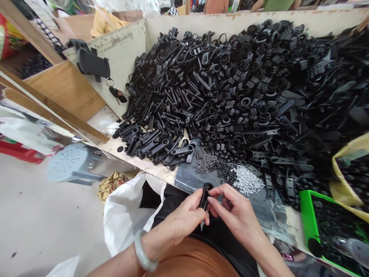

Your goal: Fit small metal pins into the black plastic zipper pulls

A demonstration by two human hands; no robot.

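My left hand (pixel 187 213) is closed around a narrow black plastic part (pixel 205 197) with a looped upper end, held over my lap. Thumb and fingertips of my right hand (pixel 230 206) pinch at that part's right side; anything small between them is hidden. Just beyond my hands, on a grey mat (pixel 187 179), lie small brown-grey pieces like springs (pixel 205 161), small black pieces (pixel 226 169) and a heap of silvery metal pins (pixel 248 180). Assembled-looking black plastic parts (pixel 161 146) are piled to the left along the table edge.
A large heap of black plastic parts (pixel 207 80) fills the walled table. Keys (pixel 117 93) hang from a black holder (pixel 93 65) on the left wall. A green bin (pixel 309 219) stands right, a white sack (pixel 123 209) below left, a blue stool (pixel 67 161) beyond.
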